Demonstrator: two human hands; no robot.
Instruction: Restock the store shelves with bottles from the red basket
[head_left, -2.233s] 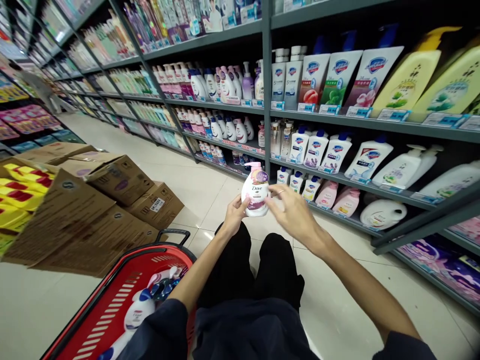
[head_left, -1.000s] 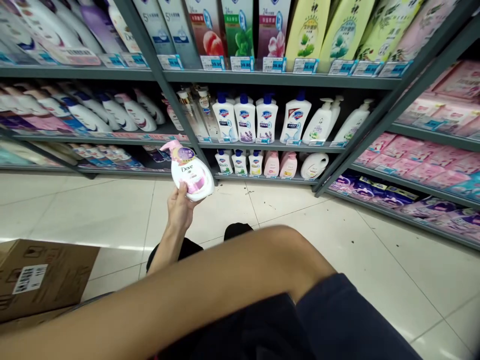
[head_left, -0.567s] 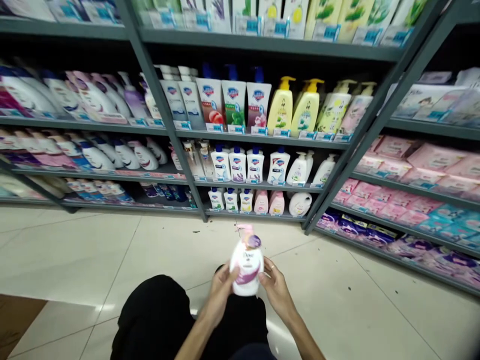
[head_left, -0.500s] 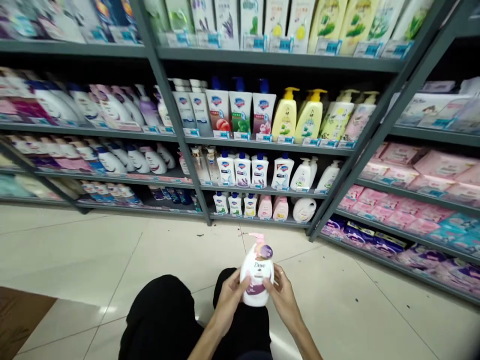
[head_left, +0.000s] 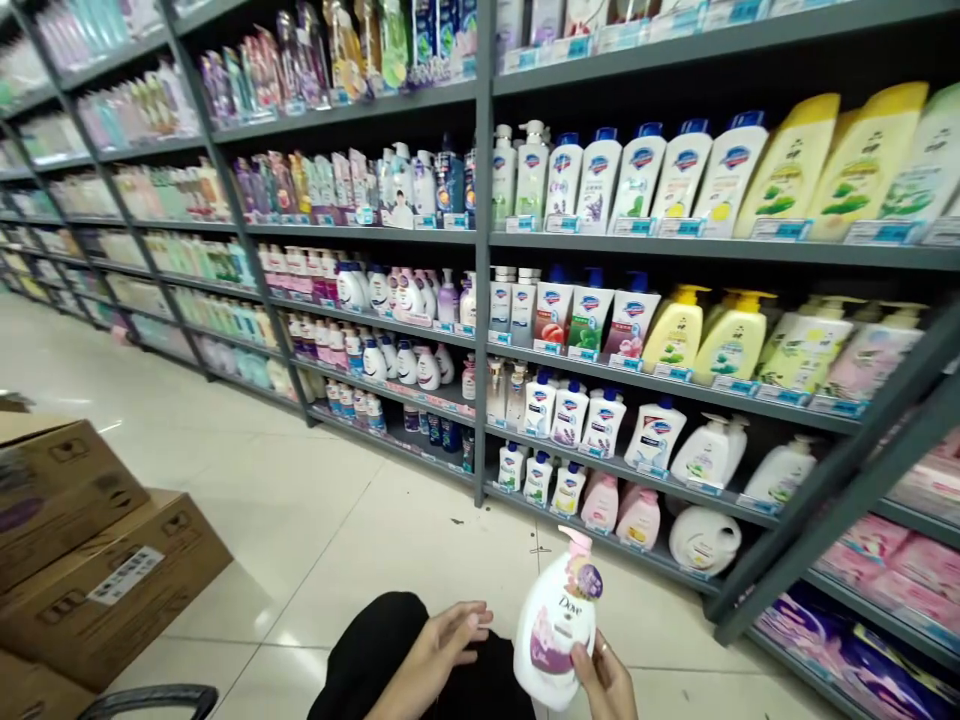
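Note:
A white Dove pump bottle with a pink pump head, a purple round tag and a purple-pink label stands nearly upright, leaning slightly, low in the view. My right hand grips its right side, the thumb on the front and the other fingers partly hidden behind. To the left of the bottle, my left hand is apart from it, fingers loosely spread with nothing in them, above my dark-trousered knees.
Grey shelving full of pump bottles runs along the aisle. Brown cardboard boxes are stacked at left on the tiled floor, near a dark curved bar. Pink and purple packs fill the shelves at right.
My view has swung left, bringing in the boxes and more shelving. My left hand has let go of the pump bottle and moved away from it; my right hand keeps hold.

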